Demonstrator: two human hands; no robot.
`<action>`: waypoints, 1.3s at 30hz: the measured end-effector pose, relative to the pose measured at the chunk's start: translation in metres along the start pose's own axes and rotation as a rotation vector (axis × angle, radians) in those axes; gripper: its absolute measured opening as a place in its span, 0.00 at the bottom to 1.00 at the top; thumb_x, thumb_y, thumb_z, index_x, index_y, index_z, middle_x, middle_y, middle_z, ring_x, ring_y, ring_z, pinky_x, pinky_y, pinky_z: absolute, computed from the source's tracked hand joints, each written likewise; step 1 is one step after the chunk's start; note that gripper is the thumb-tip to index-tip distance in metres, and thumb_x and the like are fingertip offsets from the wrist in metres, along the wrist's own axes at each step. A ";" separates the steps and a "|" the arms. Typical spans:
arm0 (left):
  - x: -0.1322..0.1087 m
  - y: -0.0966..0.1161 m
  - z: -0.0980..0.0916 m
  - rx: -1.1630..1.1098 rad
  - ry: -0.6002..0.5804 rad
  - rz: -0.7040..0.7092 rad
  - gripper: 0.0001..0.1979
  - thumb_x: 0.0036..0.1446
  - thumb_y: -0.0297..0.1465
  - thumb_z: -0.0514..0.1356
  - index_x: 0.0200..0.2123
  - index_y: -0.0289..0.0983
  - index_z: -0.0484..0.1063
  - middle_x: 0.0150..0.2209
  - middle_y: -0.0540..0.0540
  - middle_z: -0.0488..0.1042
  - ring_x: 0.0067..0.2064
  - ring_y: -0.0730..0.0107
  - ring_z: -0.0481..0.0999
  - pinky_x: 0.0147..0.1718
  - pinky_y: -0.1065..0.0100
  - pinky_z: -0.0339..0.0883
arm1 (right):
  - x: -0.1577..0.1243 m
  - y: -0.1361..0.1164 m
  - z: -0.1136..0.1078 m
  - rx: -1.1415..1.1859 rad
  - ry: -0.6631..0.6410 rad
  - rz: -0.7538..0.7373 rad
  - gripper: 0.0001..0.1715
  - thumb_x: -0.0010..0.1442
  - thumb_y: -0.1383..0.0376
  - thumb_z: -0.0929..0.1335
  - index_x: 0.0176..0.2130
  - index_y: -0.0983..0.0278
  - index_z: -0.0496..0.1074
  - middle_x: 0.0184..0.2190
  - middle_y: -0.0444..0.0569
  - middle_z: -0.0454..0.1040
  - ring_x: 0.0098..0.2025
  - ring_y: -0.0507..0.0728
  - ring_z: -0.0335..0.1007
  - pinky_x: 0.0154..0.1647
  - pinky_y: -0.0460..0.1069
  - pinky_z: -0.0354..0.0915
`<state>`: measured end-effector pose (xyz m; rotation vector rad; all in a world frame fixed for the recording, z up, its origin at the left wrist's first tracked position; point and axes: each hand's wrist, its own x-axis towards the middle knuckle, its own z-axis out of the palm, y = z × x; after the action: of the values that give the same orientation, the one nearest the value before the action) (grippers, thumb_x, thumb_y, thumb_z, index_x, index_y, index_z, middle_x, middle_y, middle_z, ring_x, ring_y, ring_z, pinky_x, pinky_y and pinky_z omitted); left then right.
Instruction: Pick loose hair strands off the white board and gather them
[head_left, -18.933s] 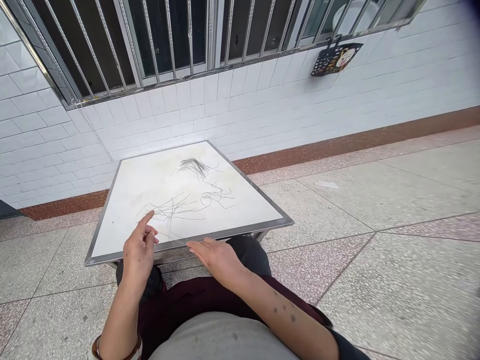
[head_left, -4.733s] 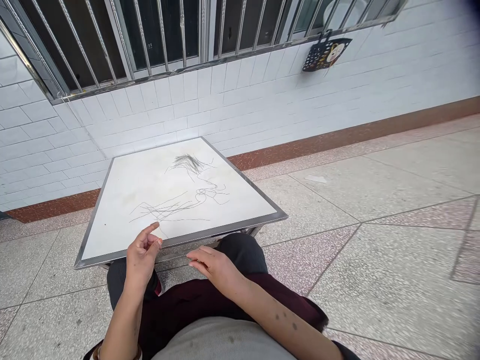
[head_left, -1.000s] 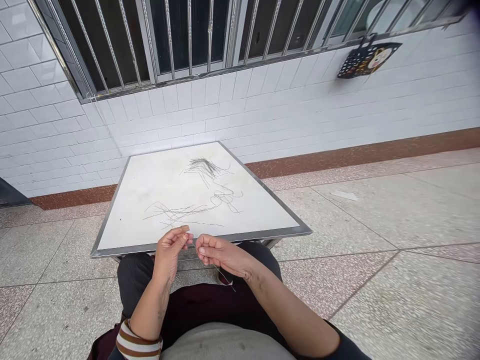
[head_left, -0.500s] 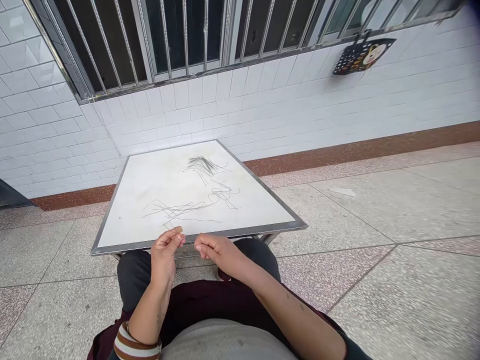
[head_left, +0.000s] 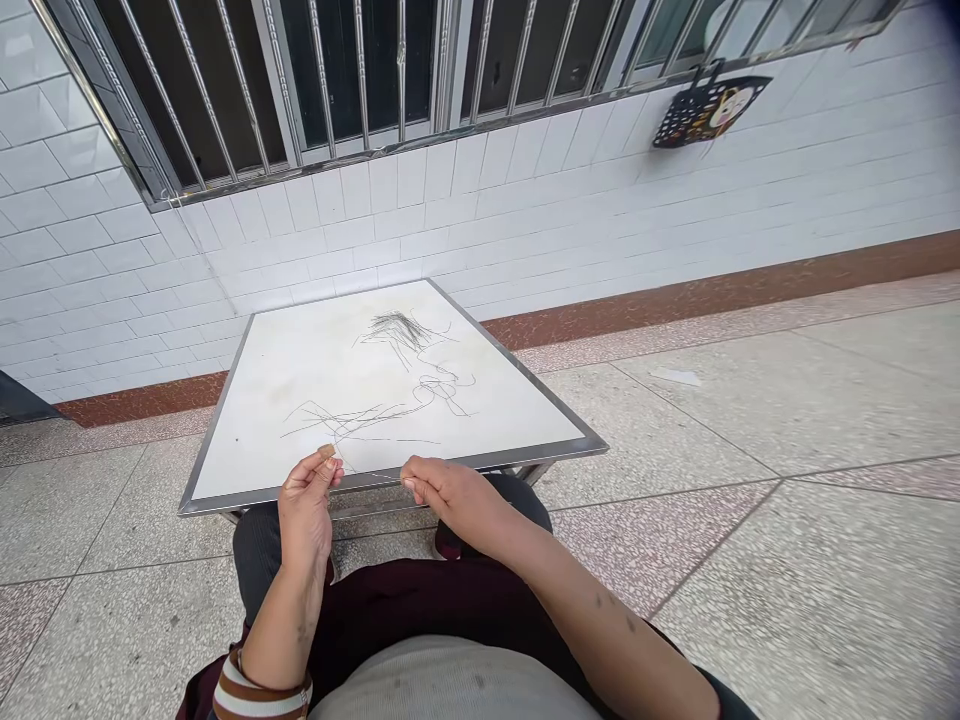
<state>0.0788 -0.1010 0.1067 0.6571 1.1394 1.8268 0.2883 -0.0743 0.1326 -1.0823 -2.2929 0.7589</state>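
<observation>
My left hand is closed in a pinch above the near edge of the white table. A tan wrap or patch shows at its index fingertip. My right hand is also pinched shut, a little to the right. Between the two hands runs a thin wire, stretched nearly level and very faint. On the tabletop lie loose dark thin wires, some straight and some curled. Farther back rests a denser bunch of the same wires.
The table's grey metal rim is just above my knees. Behind it stands a white tiled wall with a barred window. A dotted bag hangs at the right. A white scrap lies on the speckled floor.
My hands have moved apart, the left one leftward and the right one slightly rightward. A longer stretch of thin wire now shows between them. The wires on the table look the same.
</observation>
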 end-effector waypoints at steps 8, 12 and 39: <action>-0.007 0.007 0.000 0.003 -0.092 -0.115 0.26 0.45 0.34 0.71 0.49 0.37 0.74 0.27 0.52 0.74 0.29 0.78 0.73 0.30 0.75 0.66 | 0.001 0.004 0.015 -0.092 0.087 -0.229 0.13 0.68 0.64 0.57 0.40 0.60 0.69 0.32 0.48 0.73 0.34 0.55 0.68 0.34 0.48 0.61; -0.005 0.007 -0.004 0.015 -0.078 -0.074 0.27 0.46 0.35 0.69 0.51 0.37 0.72 0.27 0.52 0.71 0.30 0.76 0.73 0.31 0.73 0.66 | -0.001 0.001 0.009 -0.037 0.048 -0.152 0.13 0.68 0.65 0.57 0.37 0.61 0.67 0.28 0.44 0.70 0.30 0.52 0.65 0.31 0.46 0.60; -0.028 0.029 0.003 0.767 -0.303 0.362 0.20 0.62 0.36 0.57 0.57 0.43 0.68 0.37 0.48 0.76 0.44 0.66 0.75 0.49 0.64 0.64 | -0.004 -0.004 0.008 -0.016 0.205 -0.009 0.09 0.61 0.65 0.60 0.35 0.60 0.69 0.24 0.41 0.69 0.22 0.50 0.58 0.24 0.43 0.56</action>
<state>0.0836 -0.1298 0.1340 1.6081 1.5784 1.4503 0.2830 -0.0816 0.1287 -1.1020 -2.1329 0.5980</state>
